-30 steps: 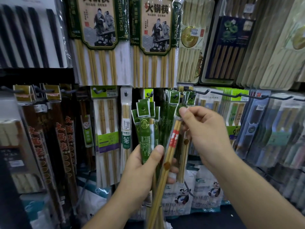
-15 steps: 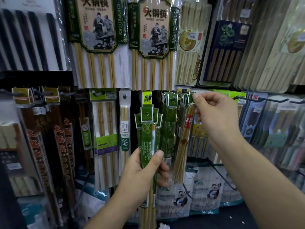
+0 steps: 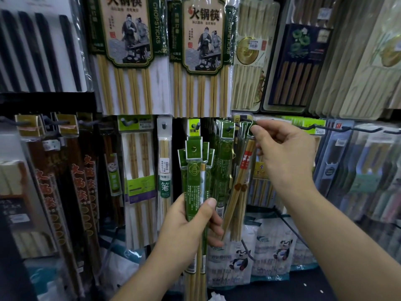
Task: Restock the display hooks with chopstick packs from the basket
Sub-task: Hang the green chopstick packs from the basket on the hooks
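Left hand (image 3: 191, 227) gripping a bundle of green chopstick packs (image 3: 195, 170), right hand (image 3: 284, 157) pinching a red-labelled chopstick pack (image 3: 240, 181) at a display hook (image 3: 243, 121), crowding hanging green packs (image 3: 223, 161).

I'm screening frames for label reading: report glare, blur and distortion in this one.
Head view: dim, even light, no hard shadows; faint glare on the plastic of the black chopstick pack; wide-angle bending leans the right-edge packs; those are soft, while the left hand and its green packs look sharp.
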The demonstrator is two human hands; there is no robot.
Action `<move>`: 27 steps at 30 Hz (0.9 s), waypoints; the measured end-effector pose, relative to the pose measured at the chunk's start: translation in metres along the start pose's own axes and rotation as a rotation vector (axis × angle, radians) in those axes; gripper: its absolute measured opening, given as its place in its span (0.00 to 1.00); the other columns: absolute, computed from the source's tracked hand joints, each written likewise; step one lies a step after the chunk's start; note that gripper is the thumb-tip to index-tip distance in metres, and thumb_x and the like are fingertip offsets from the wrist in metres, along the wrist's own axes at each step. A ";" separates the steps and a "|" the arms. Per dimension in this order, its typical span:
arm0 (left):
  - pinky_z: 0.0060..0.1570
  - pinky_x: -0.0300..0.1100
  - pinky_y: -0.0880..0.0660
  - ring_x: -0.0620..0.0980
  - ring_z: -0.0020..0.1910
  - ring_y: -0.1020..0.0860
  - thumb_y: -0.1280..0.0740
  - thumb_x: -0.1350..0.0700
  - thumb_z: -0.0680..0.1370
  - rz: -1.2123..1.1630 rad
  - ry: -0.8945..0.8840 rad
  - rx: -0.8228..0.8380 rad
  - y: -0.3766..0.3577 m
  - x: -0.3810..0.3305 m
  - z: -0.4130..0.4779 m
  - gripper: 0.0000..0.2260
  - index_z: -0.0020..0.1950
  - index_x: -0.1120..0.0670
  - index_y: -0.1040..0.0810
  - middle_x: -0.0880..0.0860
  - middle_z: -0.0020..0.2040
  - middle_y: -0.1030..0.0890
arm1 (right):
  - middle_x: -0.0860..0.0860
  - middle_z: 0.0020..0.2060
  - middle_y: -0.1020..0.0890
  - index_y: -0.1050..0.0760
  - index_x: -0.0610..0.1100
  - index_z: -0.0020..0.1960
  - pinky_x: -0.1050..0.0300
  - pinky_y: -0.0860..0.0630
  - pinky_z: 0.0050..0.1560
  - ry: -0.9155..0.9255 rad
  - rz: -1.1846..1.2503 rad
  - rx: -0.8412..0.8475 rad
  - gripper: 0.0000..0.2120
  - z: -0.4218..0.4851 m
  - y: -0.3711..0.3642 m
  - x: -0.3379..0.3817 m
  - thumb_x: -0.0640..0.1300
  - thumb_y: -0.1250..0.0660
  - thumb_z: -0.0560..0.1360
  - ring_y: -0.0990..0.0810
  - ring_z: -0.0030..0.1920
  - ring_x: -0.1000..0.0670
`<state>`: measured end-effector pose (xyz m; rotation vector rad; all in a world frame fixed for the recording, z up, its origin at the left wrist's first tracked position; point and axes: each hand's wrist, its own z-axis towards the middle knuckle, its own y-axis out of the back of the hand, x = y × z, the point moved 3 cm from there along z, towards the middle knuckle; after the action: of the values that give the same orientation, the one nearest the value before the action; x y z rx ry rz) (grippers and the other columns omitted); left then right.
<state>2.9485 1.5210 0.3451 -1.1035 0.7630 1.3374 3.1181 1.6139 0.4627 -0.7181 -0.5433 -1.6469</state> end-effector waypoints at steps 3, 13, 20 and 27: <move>0.32 0.48 0.18 0.55 0.35 0.17 0.30 0.46 0.74 -0.007 -0.004 0.002 -0.001 -0.001 0.000 0.03 0.41 0.44 0.20 0.54 0.37 0.17 | 0.51 0.39 0.15 0.16 0.50 0.52 0.57 0.17 0.45 -0.007 0.027 0.001 0.06 0.000 0.000 0.000 0.42 0.25 0.76 0.18 0.40 0.54; 0.32 0.49 0.18 0.54 0.35 0.17 0.30 0.47 0.74 -0.016 -0.001 0.002 -0.003 -0.001 -0.001 0.03 0.41 0.43 0.20 0.55 0.37 0.17 | 0.53 0.36 0.16 0.19 0.48 0.45 0.64 0.22 0.42 -0.154 0.201 -0.017 0.05 -0.002 -0.002 -0.007 0.41 0.23 0.74 0.18 0.38 0.56; 0.32 0.49 0.18 0.54 0.35 0.17 0.30 0.47 0.74 0.005 -0.005 0.008 -0.002 -0.001 -0.001 0.04 0.41 0.44 0.20 0.55 0.37 0.17 | 0.51 0.36 0.16 0.22 0.47 0.44 0.64 0.22 0.38 -0.150 0.111 -0.012 0.08 -0.001 0.000 -0.006 0.43 0.22 0.73 0.18 0.37 0.56; 0.32 0.47 0.18 0.54 0.34 0.17 0.30 0.46 0.73 0.003 0.006 0.012 -0.002 -0.003 -0.002 0.11 0.50 0.51 0.22 0.55 0.37 0.17 | 0.54 0.31 0.18 0.17 0.46 0.44 0.62 0.24 0.36 -0.278 0.161 0.067 0.04 0.003 0.001 -0.006 0.39 0.27 0.77 0.22 0.34 0.56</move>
<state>2.9508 1.5182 0.3478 -1.0978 0.7766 1.3312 3.1199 1.6199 0.4603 -0.9236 -0.7156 -1.3816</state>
